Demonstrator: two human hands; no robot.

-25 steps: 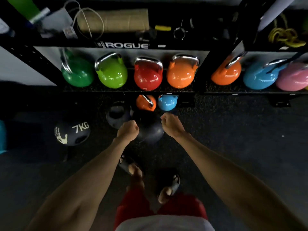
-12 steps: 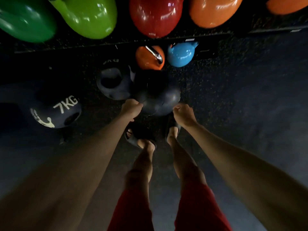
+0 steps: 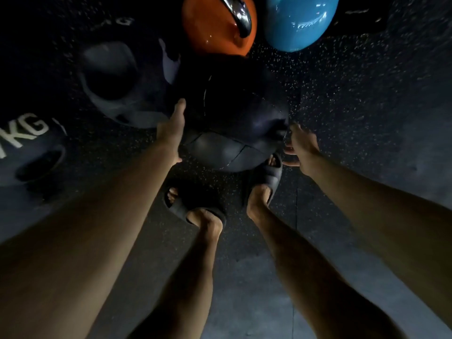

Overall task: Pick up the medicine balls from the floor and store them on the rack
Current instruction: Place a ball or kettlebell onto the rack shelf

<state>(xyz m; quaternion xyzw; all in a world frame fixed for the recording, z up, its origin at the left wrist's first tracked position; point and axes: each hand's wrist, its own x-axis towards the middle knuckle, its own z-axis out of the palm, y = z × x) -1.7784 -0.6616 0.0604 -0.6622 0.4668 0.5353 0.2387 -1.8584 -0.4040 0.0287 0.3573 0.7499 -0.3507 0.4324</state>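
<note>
Where the medicine ball [image 3: 232, 123] lies: on the floor straight ahead of my toes, between my two hands. It is dark, round and seamed in panels.
Left hand [image 3: 172, 133]: laid flat against the ball's left side, with the fingers straight and pointing away from me. It is pressing, not gripping.
Right hand [image 3: 302, 145]: at the ball's right side, fingers loose and spread, clasping nothing. The fingertips reach the ball's edge, but I cannot tell whether they touch it.
Handled medicine ball [image 3: 117, 89]: just beside the first, on its left, with a deep grip hollow facing up.
Lettered ball [image 3: 29, 148]: further left, cut by the picture's edge, with white "KG" on it.
Orange kettlebell [image 3: 215, 28]: just beyond the ball, steel handle tipped toward me.
Blue kettlebell [image 3: 298, 23]: right of the orange one.
Slippers: the left slipper [image 3: 186, 204] stands short of the ball. The toe of the right slipper [image 3: 266, 177] is at the ball's near edge.
Floor [image 3: 354, 106]: dark rubber flecked with pale specks.
</note>
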